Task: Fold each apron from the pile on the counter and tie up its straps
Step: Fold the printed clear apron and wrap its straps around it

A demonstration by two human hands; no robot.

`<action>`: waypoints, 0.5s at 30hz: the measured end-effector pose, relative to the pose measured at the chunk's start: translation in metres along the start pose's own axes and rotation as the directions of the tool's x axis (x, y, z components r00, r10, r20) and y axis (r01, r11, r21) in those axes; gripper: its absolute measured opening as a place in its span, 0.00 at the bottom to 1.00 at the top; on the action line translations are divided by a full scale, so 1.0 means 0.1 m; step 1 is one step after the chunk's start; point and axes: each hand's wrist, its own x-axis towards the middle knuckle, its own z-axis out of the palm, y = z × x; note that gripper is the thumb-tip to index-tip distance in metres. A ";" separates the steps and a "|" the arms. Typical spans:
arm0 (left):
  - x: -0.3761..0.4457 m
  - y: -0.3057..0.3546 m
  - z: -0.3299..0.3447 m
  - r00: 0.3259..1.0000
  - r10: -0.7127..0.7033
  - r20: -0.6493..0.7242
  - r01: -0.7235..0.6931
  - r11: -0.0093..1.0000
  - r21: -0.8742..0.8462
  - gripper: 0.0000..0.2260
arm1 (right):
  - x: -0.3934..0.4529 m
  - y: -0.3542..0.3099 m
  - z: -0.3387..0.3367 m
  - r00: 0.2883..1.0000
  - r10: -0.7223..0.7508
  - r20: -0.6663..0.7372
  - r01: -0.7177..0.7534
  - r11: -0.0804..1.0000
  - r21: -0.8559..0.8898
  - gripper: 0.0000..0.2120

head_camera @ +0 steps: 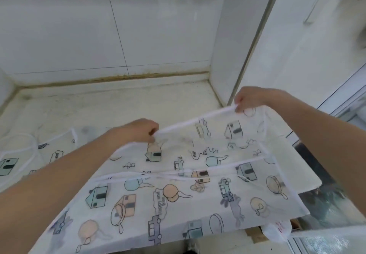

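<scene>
Now my left grip [146, 130] pinches one end of the apron [178, 184] hem and my right grip [247, 100] the other, stretched above the table [118, 105], so I should keep that edge taut and level to fold squarely.

Both hands hold one white-trimmed edge of a thin printed apron [178, 194] taut above the desk [118, 103]. The left hand [141, 130] pinches the lower end of that edge, the right hand [250, 99] the higher end. The apron drapes toward the viewer over the desk's front. Another apron [23, 154] with looped straps [25, 142] lies at left. White wall tiles [79, 35] stand behind.
</scene>
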 end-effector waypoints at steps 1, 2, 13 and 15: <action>0.09 0.00 -0.16 0.994 -0.050 -0.097 0.044 0.997 -0.068 0.15 | 0.11 0.06 -0.04 0.978 0.020 -0.208 -0.027 0.999 -0.032 0.07; 0.18 -0.02 -0.26 0.977 -0.110 -0.184 0.086 0.987 -0.137 0.13 | 0.20 0.09 -0.03 0.918 0.058 -0.391 -0.074 0.997 -0.026 0.09; 0.84 0.70 -0.17 0.725 0.286 -0.627 -0.068 0.935 0.349 0.22 | 0.69 0.50 0.22 0.712 0.104 -0.694 -0.137 0.991 0.008 0.10; 1.01 0.98 0.08 0.879 0.340 -0.335 -0.235 0.919 0.316 0.27 | 0.71 0.52 0.23 0.739 0.090 -0.668 -0.076 0.996 0.050 0.09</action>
